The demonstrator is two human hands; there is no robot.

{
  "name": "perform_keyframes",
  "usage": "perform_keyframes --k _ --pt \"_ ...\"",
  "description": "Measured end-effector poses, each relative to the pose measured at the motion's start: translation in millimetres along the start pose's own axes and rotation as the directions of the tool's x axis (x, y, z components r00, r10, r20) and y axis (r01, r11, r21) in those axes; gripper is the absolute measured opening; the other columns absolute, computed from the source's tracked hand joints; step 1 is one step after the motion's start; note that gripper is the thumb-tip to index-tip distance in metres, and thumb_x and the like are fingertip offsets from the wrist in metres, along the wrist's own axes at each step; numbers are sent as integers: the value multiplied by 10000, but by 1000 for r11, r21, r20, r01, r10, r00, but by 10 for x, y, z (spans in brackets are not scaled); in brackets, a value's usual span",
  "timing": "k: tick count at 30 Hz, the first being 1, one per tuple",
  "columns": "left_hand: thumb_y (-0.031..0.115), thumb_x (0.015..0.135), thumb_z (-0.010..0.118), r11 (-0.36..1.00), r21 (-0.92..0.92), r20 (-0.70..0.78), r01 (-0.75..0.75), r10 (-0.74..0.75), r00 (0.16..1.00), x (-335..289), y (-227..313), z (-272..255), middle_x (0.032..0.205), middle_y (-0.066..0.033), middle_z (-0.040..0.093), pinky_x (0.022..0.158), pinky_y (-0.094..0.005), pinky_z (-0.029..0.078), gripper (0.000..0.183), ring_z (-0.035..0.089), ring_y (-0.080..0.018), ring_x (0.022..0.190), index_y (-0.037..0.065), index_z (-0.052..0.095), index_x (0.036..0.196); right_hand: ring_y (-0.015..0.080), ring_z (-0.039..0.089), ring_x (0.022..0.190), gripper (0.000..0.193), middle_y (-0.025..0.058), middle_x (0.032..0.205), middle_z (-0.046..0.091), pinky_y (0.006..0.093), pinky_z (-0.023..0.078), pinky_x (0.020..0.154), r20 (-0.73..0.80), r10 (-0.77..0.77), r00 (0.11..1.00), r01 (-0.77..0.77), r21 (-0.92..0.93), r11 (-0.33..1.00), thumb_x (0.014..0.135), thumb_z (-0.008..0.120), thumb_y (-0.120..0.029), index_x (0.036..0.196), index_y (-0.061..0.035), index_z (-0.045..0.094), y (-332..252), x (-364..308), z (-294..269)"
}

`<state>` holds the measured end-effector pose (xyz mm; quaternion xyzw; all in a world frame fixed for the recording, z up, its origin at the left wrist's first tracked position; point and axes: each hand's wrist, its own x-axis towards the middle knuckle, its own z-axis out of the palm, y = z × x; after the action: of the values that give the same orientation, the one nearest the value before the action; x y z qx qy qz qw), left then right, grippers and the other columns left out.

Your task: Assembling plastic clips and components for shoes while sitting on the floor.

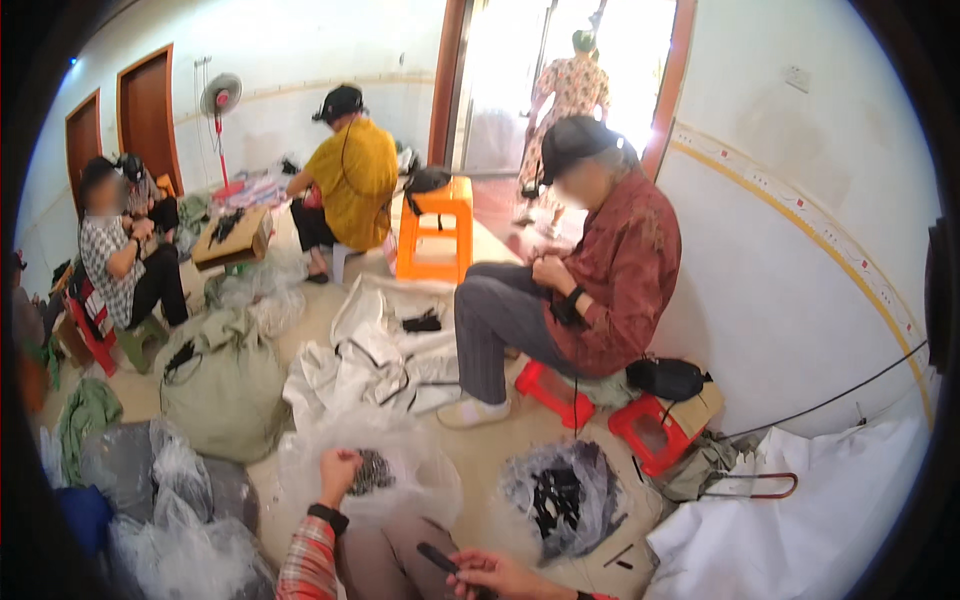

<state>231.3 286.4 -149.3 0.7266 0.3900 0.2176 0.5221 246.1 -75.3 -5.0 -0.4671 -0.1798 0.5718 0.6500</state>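
Note:
My left hand (341, 474) is over an opened clear plastic bag (428, 478), at the edge of a heap of small dark metallic pieces (373, 472). Its fingers are curled together, and whatever they may hold is too small to make out. Low in the view, above my lap, my right hand (494, 574) grips a flat, narrow black strip (436, 557) between thumb and fingers. The strip's tip points up and to the left. Right of my knees, another clear plastic bag (604, 492) lies open around many black strips (556, 500).
A person in a dark red shirt (630, 270) sits ahead on a low stool. White cloth (800, 500) spreads at right. A stuffed green sack (222, 385) and plastic bags (190, 540) crowd my left. An orange stool (436, 232) stands farther back, near a person in yellow (355, 180).

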Motion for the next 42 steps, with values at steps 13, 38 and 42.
perform_keyframes --k 13,38,42 --pt "-49 772 619 678 -701 369 221 80 926 -2164 1582 -745 917 -102 628 770 -297 520 235 635 -187 838 -52 574 1003 119 585 588 216 117 825 616 218 454 447 -168 -106 980 60 -258 964 887 523 -81 1082 10 503 -332 9 410" --pt "-67 782 596 586 -763 415 274 118 902 -2926 1167 -920 904 -81 640 764 -254 509 250 629 -145 818 -26 584 1028 39 471 477 194 38 701 595 163 335 412 1 118 993 -106 -427 898 857 570 -68 1037 2 586 -185 -192 767" --pt "-64 780 600 647 -711 444 274 110 889 -2901 1197 -909 907 -86 639 765 -254 509 247 629 -148 822 -29 586 1024 40 456 481 185 35 695 587 172 353 438 8 146 989 -130 -410 903 856 566 -61 1025 9 593 -210 -122 768"
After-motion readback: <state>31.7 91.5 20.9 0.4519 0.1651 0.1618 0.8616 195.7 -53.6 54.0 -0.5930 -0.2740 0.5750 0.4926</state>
